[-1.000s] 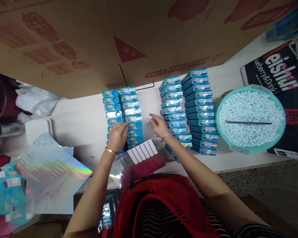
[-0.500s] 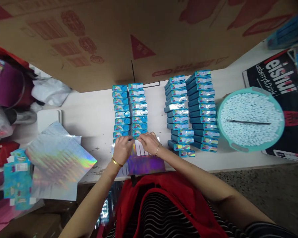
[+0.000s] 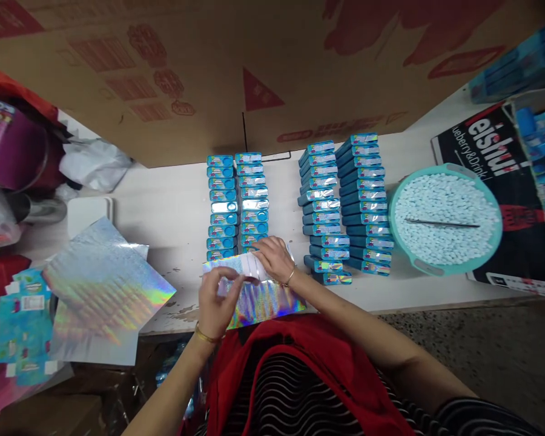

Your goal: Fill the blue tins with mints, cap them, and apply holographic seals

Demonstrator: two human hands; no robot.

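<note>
A shiny holographic sticker sheet (image 3: 267,301) lies at the table's front edge, with pale strip-shaped areas on its upper part. My right hand (image 3: 275,260) is on the sheet's upper right, its fingers bent over the edge and gripping it. My left hand (image 3: 215,303) is just above the sheet's left part. Its thumb and forefinger curl together in a pinch; what lies between them is too small to make out. Directly beyond the hands stand two columns of blue small boxes (image 3: 222,218), the nearest ones partly covered by the right hand.
Two more columns of blue boxes (image 3: 363,194) stand to the right. Beside them a turquoise basin (image 3: 393,212) holds white pellets and dark tweezers (image 3: 442,223). A large carton (image 3: 200,72) walls off the back. Further holographic sheets (image 3: 109,290) and flattened blue cartons (image 3: 22,327) lie at left.
My left hand has drawn back toward me and slightly left, away from the right hand. The sheet's front part shows brighter rainbow glare. My right hand stays at the sheet.
</note>
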